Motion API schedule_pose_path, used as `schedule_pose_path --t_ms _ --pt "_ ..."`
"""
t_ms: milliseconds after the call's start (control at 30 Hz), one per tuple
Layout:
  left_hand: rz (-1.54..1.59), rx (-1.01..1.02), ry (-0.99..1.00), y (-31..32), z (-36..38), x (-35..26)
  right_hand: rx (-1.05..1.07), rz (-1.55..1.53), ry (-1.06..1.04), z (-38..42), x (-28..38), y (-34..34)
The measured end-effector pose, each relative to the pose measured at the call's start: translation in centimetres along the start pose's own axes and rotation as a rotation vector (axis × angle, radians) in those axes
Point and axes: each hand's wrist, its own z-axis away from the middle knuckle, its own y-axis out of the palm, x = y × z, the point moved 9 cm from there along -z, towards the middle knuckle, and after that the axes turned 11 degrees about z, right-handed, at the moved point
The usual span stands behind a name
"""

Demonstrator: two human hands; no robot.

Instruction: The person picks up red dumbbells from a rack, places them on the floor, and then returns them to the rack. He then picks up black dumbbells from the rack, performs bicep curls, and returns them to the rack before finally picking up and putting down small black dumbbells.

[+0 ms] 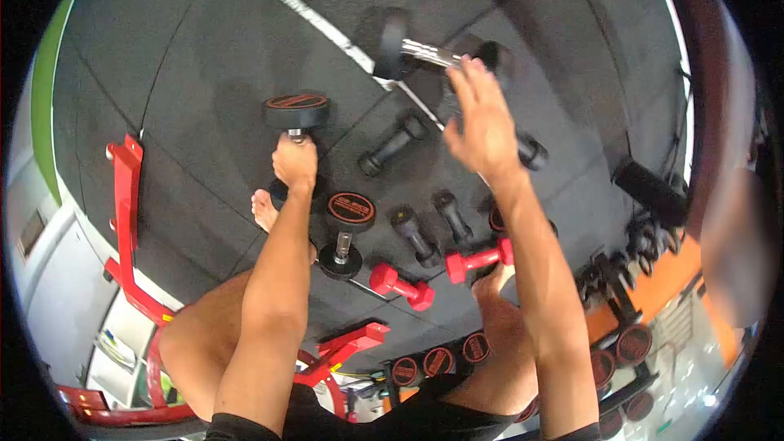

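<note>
My left hand (295, 163) is wrapped round the handle of a round-headed black dumbbell (296, 111), which is upright with orange lettering on its top. My right hand (483, 121) has its fingers stretched out, their tips overlapping the end of a blurred dumbbell's chrome handle (428, 52). Between my hands lies a plain black dumbbell (392, 145). Another black dumbbell (532, 150) is partly hidden behind my right wrist. Nearer my body, a round-headed dumbbell (345, 243) stands on end beside two small black dumbbells and two red dumbbells (402, 286).
Dark rubber tiles (220, 41) cover the floor, crossed by a white line (302, 8). A red metal frame (126, 196) rises at the left. On the right, a rack (612, 282) holds several dumbbells. My bare legs and feet flank the weights.
</note>
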Motion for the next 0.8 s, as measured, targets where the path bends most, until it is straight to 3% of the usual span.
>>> schedule_pose_path --t_ms 67,233,367,433,467,700,800 --pt "0.161 0.145 -0.054 0.1 0.1 0.6 0.066 -0.047 0.034 4.6 0.6 -2.0" --pt "0.043 0.169 0.239 -8.1 5.4 -2.5 0.187 -0.205 0.266 17.3 2.1 -4.3" --pt "0.06 0.397 0.209 -13.9 11.3 -3.2 0.252 -0.329 0.428 27.4 5.1 -6.6" --pt "0.125 0.365 0.338 -16.1 14.3 -2.6 0.268 -0.445 0.532 31.3 6.7 -9.4" --pt "0.267 0.461 0.266 -17.0 15.9 -2.3 0.267 -0.504 0.606 33.0 7.2 -11.1" --pt "0.31 0.641 0.453 -26.4 26.3 -6.3 0.142 -0.666 0.788 40.9 8.4 -23.3" --pt "0.366 0.771 0.36 -28.9 29.6 -8.7 -0.066 -0.65 0.891 44.3 6.8 -28.6"
